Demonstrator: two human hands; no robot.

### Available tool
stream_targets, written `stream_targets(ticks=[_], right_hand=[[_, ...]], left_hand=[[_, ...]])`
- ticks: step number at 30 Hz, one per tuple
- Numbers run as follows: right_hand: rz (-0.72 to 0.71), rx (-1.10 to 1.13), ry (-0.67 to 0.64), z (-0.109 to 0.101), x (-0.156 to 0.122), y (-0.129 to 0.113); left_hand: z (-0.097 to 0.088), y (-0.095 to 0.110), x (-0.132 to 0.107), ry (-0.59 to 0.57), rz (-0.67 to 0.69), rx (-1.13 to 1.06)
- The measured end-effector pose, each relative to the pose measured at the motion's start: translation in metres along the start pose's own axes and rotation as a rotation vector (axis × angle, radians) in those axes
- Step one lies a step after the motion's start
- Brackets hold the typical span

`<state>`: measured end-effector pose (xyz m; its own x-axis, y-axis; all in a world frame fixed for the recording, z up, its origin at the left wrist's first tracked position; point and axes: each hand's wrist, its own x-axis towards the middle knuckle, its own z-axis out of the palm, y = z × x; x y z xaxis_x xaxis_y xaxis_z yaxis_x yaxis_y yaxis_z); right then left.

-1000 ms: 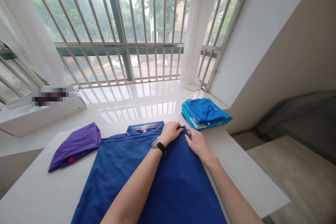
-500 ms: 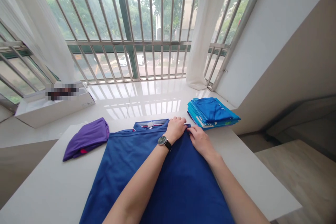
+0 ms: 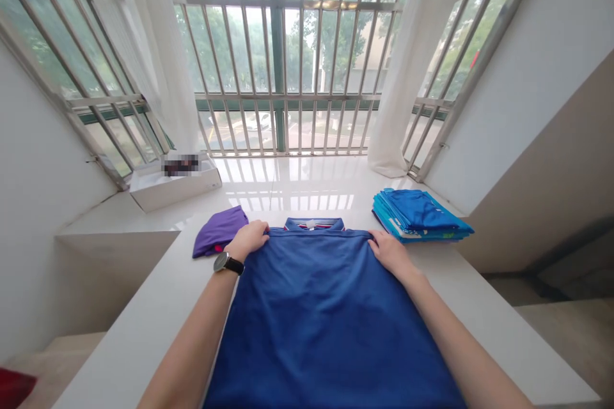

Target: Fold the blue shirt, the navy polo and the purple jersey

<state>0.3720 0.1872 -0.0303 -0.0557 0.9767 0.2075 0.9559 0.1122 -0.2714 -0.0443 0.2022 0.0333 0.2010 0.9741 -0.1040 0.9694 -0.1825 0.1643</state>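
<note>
One dark blue shirt (image 3: pixel 336 332) lay spread on a white table (image 3: pixel 158 307), its near part running out of view at the bottom between two bare forearms; at the lower left, a red thing (image 3: pixel 14 388) was cut off by the edge of the picture. A dark-strapped watch (image 3: pixel 221 261) circled the left wrist. At the shirt's far end the hands stood well apart, one at each corner: the left hand (image 3: pixel 248 238) pinched the left corner between thumb and fingers, and the right hand (image 3: pixel 391 252) pinched the right corner with its fingertips. Whether the corners were lifted off the table could not be told. Between the hands ran a straight edge of the cloth, with the collar (image 3: pixel 311 224), lined in red and white, showing just beyond it. A folded purple garment (image 3: pixel 220 230) lay just beside the left hand, on its outer side, and a stack of folded blue clothes (image 3: pixel 417 211) lay near the right one. Farther off, a white box (image 3: pixel 180 192), its contents blurred, rested on the glossy sill (image 3: pixel 288 182). Past it hung white curtains (image 3: pixel 391 134) before a barred window (image 3: pixel 300 99), with a white car (image 3: pixel 259 120) and trees (image 3: pixel 336 38) outside.
</note>
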Motion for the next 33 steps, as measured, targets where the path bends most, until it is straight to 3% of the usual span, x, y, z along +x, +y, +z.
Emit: stream_targets(ticks=[3, 9, 21, 33], right_hand=[[0.052, -0.038, -0.045, -0.003, 0.016, -0.001], [0.176, -0.069, -0.013, 0.008, 0.028, 0.0], [0.09, 0.079, 0.137, 0.03, 0.028, 0.035], [0.197, 0.22, 0.162, 0.016, 0.016, 0.025]], left_hand=[[0.002, -0.015, -0.003, 0.014, -0.028, -0.011], [0.001, -0.022, 0.001, 0.011, -0.04, -0.024], [-0.005, -0.034, 0.003, 0.008, -0.11, -0.045], [-0.001, -0.044, 0.01, -0.009, -0.041, -0.115]])
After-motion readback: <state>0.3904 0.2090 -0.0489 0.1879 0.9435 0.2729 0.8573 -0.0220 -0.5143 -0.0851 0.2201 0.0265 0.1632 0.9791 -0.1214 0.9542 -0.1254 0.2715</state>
